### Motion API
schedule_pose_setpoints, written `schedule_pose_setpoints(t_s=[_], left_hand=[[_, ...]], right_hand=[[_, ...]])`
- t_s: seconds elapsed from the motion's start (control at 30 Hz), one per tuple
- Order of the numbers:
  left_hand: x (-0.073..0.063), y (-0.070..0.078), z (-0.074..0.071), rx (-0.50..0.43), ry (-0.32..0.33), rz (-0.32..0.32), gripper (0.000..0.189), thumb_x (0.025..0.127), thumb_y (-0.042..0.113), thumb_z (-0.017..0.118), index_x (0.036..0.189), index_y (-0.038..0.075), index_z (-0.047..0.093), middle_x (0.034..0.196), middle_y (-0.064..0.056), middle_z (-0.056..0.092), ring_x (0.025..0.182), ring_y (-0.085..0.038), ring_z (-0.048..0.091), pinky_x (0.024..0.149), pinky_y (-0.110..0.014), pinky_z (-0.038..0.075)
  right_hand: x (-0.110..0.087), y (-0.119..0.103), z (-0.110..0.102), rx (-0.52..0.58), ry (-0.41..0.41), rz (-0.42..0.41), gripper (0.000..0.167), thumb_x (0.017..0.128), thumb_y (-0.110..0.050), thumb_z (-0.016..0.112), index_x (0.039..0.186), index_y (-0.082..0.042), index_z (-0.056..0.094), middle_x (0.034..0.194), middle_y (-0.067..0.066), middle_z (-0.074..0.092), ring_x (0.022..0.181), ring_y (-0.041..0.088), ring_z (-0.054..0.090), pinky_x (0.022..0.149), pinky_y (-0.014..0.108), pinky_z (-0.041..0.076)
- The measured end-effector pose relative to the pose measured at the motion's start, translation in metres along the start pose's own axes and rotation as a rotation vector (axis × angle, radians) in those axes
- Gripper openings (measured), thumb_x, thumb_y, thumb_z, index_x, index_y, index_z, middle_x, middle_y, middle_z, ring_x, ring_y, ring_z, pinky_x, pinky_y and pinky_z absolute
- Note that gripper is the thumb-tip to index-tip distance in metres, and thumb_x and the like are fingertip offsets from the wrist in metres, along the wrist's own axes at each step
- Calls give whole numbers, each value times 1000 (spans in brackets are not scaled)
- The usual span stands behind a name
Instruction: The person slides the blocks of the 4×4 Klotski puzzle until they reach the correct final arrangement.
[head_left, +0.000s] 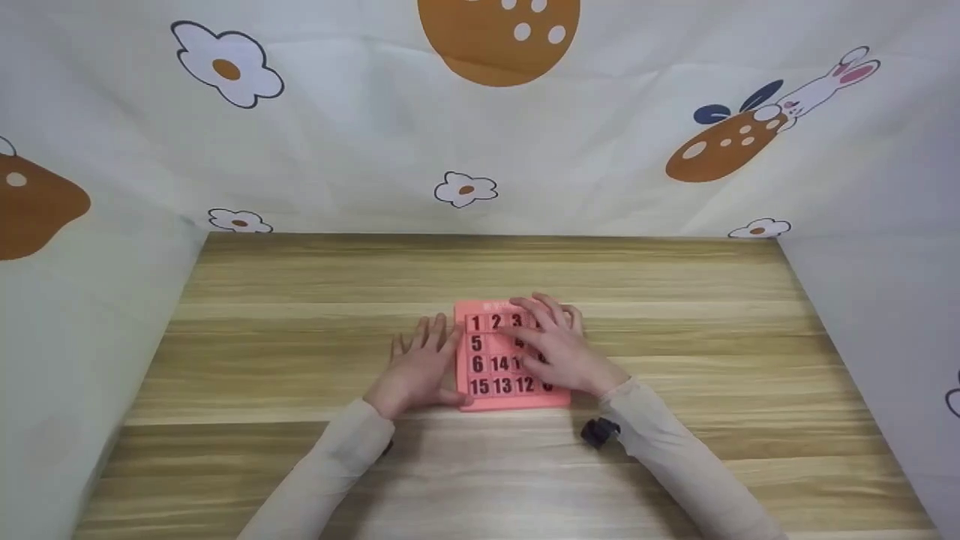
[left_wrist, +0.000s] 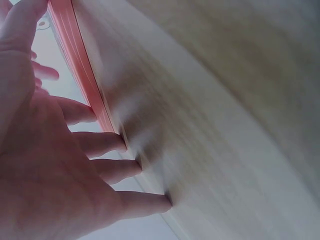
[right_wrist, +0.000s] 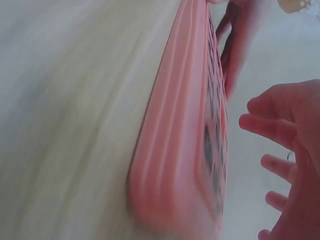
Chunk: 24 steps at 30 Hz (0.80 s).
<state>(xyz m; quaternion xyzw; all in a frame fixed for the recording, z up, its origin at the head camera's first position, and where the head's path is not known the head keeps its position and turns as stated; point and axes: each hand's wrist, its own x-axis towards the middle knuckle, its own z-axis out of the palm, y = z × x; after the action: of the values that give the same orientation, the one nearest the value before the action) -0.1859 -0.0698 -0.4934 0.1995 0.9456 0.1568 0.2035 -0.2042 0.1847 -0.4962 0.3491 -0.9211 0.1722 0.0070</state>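
A pink number slide puzzle (head_left: 517,403) lies on the table, its tiles printed with black numbers. In its second row, a blank slot sits between the 5 and the 4. My left hand (head_left: 417,375) is at the puzzle's left side, thumb near the lower left corner and index finger at the edge. Its other fingers are spread, with tips on the wood in the left wrist view. Over the puzzle's right part hovers my right hand (head_left: 566,349), fingers loosely bent and apart from the tiles in the right wrist view. It hides several right-hand tiles.
The wood-grain table (head_left: 315,277) meets a pale cloth backdrop (head_left: 360,150) with flower and rabbit prints at the back and sides. A small black device (head_left: 600,433) sits by the right sleeve.
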Motion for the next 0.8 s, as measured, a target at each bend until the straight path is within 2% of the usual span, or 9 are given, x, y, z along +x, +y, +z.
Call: schedule_pose_setpoints(t_s=[0.13,0.33,0.8], left_hand=[[1,-1,0,0,-3,-2,115,73,59,74,156,9,13,158,-22,1,143,-44,-1,106,-70,2],[1,0,1,9,-3,-2,116,72,61,73,156,10,12,158,-21,-1,143,-43,-2,106,-69,1],[-1,0,0,-2,-2,-4,115,73,62,73,156,10,12,158,-21,0,142,-44,-1,106,-69,2]], right_hand=[[-11,13,-3,8,43,36,42,89,-22,62,130,-17,62,150,18,32,137,43,20,103,64,15],[-26,26,-6,9,66,90,44,87,-19,63,130,-15,61,149,21,33,137,45,21,104,64,15],[-40,30,-11,27,74,113,43,85,-17,66,129,-16,63,148,22,34,136,47,20,102,64,15]])
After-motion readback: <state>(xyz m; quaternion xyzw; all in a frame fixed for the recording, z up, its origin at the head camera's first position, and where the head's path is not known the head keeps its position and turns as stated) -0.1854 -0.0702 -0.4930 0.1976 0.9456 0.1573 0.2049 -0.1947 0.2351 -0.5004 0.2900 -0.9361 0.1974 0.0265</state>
